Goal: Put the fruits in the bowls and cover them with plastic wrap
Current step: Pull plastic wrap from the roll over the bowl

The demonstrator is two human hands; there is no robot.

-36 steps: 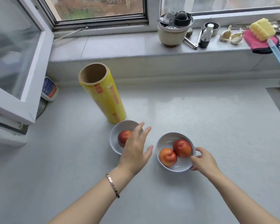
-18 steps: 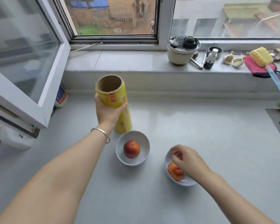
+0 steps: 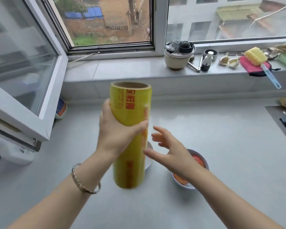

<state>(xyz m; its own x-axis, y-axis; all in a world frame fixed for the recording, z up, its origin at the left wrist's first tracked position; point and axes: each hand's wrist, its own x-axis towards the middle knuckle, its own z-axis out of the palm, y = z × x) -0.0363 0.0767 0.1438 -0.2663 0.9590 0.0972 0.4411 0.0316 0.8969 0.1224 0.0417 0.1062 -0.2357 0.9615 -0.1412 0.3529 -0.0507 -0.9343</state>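
Now: wrap roll in the left hand, right hand open beside it

Centre frame, the left hand grips the yellow plastic wrap roll around its middle. The thumb lies across the front and the other fingers curl behind it. The roll stands nearly upright, with its open cardboard core at the top and red print running down its side. Its lower end is blurred. A thin bracelet sits on the left wrist.

Just right of the roll, the right hand hangs with its fingers spread and relaxed, holding nothing. Their tips are near the roll, but I cannot tell whether they touch it.

Both bowls sit on the grey worktop, below centre. The left bowl is almost wholly hidden behind the roll, so only a sliver of its rim shows and its contents are out of sight. The right bowl lies under the right wrist. Red-orange fruit shows on either side of the hand, though how many pieces cannot be made out. Neither bowl shows any wrap over it.

Along the windowsill at upper right stand a cream pot with utensils in it, a small dark bottle, garlic, and a yellow sponge brush lying on a pink cloth. At left an open window pane swings inward over the worktop, with a small labelled container in the corner behind it.
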